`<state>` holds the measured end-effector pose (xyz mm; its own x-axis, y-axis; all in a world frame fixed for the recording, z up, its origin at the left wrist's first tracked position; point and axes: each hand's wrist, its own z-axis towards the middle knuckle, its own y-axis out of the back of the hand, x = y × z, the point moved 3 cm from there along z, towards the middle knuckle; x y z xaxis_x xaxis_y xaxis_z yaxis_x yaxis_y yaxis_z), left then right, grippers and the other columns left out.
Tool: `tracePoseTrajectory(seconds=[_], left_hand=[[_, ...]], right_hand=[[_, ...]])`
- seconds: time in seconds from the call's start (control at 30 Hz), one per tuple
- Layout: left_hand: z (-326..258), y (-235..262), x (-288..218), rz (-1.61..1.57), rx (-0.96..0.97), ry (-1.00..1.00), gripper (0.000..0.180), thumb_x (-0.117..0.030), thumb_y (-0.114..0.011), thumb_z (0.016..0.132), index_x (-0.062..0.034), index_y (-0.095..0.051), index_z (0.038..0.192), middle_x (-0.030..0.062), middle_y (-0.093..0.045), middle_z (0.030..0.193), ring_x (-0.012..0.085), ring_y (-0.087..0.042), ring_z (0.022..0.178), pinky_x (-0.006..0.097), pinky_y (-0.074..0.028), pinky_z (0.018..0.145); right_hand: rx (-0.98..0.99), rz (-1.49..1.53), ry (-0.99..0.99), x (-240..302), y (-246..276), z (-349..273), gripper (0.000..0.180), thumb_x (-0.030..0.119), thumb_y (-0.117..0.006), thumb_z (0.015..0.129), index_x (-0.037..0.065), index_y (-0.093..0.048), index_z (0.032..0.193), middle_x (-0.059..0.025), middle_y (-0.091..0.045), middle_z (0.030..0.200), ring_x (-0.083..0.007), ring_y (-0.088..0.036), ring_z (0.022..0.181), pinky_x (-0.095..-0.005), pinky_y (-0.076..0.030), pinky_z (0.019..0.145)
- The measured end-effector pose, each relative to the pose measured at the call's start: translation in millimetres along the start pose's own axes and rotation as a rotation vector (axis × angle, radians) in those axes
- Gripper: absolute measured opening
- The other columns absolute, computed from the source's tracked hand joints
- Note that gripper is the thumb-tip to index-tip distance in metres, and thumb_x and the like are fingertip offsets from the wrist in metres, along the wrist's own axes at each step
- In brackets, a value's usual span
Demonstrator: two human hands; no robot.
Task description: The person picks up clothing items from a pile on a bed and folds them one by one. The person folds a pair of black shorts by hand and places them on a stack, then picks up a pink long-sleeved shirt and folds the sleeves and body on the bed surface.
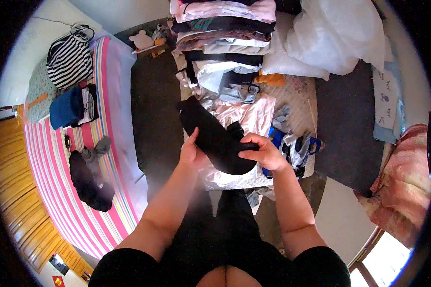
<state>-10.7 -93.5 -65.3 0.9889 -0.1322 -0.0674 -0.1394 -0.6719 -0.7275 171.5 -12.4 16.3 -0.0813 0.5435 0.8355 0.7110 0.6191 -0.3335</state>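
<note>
At far left a striped bag sits on the striped sheet. My left hand pinches the near edge of the black garment, thumb up, fingers closed beneath. It lies over the mat of clothes. My right hand clamps its right fold; I judge keeping both edges level and taut best

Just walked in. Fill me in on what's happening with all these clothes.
A person holds a black garment in both hands: the left hand grips its left side, and the right hand pinches its folded lower end. Under it lies a loose heap of clothes on a pale quilted mat, with a stack of folded clothes beyond. To the left, a striped bed carries a striped bag and dark garments.
</note>
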Motion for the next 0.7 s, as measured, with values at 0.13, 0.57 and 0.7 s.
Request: tracePoseTrajectory(seconds=[0.13,0.57,0.7], left_hand=[[-3,-25,-28,0.041,-0.003,-0.178,0.037,-0.018,-0.058,0.085,-0.0035,-0.05,0.118,0.0098,-0.054,0.119,0.0265,-0.05,0.112,0.042,-0.036,0.099],[-22,-113,-38,0.409,0.132,-0.412,0.036,-0.003,-0.06,0.08,-0.0047,-0.051,0.115,0.0087,-0.058,0.111,0.0253,-0.056,0.101,0.041,-0.045,0.09],[-33,-122,-24,0.827,0.21,-0.427,0.039,-0.003,-0.062,0.079,-0.0044,-0.052,0.116,0.0066,-0.057,0.111,0.0207,-0.055,0.1,0.035,-0.043,0.089]], right_hand=[[-0.203,-0.076,-0.083,-13,33,-4,0.023,0.004,-0.067,0.074,0.005,-0.057,0.094,0.0004,-0.057,0.081,-0.0097,-0.053,0.076,-0.0242,-0.043,0.071],[-0.164,-0.33,0.28,43,14,29,0.049,0.013,-0.072,0.073,0.003,-0.052,0.117,-0.0079,-0.056,0.109,-0.0157,-0.052,0.099,-0.03,-0.041,0.088],[-0.025,-0.011,0.269,63,-13,48,0.044,0.009,-0.068,0.077,0.004,-0.052,0.117,-0.0037,-0.058,0.103,-0.0114,-0.053,0.094,-0.0276,-0.043,0.084]])
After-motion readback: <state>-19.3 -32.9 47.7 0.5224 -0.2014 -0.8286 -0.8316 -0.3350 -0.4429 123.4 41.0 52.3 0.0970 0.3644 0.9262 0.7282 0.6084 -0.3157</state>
